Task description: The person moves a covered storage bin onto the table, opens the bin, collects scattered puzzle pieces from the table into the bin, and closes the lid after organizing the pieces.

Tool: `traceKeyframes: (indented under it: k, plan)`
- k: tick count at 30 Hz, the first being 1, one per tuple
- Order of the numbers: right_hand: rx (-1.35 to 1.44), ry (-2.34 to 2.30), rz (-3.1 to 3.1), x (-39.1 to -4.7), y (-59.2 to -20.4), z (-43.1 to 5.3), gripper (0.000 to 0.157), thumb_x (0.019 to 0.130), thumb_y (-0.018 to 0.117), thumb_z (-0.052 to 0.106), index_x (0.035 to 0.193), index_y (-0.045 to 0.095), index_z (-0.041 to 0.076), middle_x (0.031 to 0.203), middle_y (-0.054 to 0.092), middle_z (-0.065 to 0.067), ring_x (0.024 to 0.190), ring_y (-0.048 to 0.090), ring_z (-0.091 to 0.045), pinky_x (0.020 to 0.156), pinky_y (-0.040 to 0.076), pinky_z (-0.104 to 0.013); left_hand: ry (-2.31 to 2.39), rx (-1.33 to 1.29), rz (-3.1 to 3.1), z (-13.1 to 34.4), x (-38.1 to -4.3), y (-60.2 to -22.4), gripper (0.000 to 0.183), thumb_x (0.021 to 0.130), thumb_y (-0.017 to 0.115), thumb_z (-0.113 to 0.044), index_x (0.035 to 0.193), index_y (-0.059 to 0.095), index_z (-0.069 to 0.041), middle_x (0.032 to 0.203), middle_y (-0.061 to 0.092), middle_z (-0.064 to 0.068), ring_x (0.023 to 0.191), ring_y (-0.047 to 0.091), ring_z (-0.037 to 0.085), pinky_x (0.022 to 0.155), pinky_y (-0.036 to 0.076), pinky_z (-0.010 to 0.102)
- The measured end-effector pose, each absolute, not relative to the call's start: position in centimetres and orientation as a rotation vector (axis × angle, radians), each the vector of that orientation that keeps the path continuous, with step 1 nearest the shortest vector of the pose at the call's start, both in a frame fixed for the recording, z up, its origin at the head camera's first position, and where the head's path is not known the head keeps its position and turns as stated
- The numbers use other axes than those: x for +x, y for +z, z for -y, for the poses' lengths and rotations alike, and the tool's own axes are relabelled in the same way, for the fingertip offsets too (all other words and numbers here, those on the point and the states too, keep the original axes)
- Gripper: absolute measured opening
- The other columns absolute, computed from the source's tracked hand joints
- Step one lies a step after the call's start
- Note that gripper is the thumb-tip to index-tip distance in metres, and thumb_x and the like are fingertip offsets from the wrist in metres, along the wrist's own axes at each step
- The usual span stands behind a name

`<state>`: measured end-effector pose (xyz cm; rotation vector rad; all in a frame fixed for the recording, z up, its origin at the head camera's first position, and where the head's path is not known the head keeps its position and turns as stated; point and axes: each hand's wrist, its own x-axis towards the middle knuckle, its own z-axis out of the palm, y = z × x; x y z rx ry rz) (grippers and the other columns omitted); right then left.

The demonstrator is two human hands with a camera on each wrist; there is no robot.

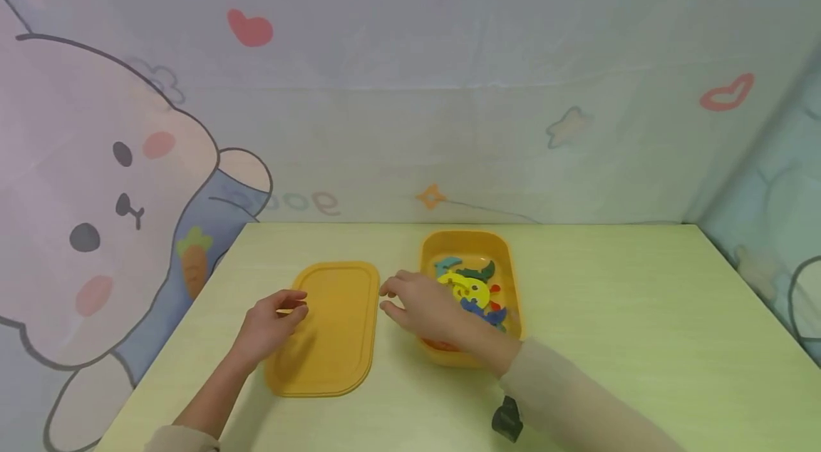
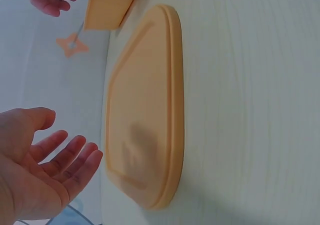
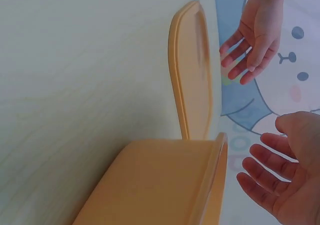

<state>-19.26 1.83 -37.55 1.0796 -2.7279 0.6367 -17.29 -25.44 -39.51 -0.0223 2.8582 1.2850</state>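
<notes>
A flat orange-yellow lid [image 1: 340, 338] with rounded corners lies on the table. Over its left edge hovers my left hand [image 1: 268, 327], fingers loosely bent with nothing in them; its shadow falls on the lid [image 2: 145, 100]. To the right stands an orange-yellow tub [image 1: 516, 295] holding several coloured pieces: a yellow piece with a face [image 1: 476, 293], blue pieces [image 1: 484, 312], a dark green curved piece [image 1: 477, 272] and a teal one [image 1: 447, 264]. My right hand [image 1: 420, 306] is above the tub's left side, empty, its relaxed fingers pointing toward the lid. The forearm hides the tub's near part.
The pale wooden table [image 1: 616, 309] reaches back to a printed cloth [image 1: 410, 117] with a bear, hearts and stars. A small black object [image 1: 507, 420] shows beneath the right sleeve [image 1: 564, 388].
</notes>
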Motion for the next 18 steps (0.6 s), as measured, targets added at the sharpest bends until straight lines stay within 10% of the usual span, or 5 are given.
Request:
traceKeyframes:
  k: [18]
  plan:
    - [0.969, 0.728, 3.025, -17.6, -39.2, 2.1, 0.046, 0.09, 0.055, 0.036, 0.125, 0.053, 0.006, 0.12, 0.056, -0.012, 0.098, 0.059, -0.024, 0.083, 0.05, -0.031, 1.051, -0.044, -2.914, 27.5, -16.9, -39.5, 0.041, 0.089, 0.057, -0.022, 0.121, 0.054, 0.005, 0.12, 0.056, 0.026, 0.099, 0.06, 0.037, 0.079, 0.053, 0.041]
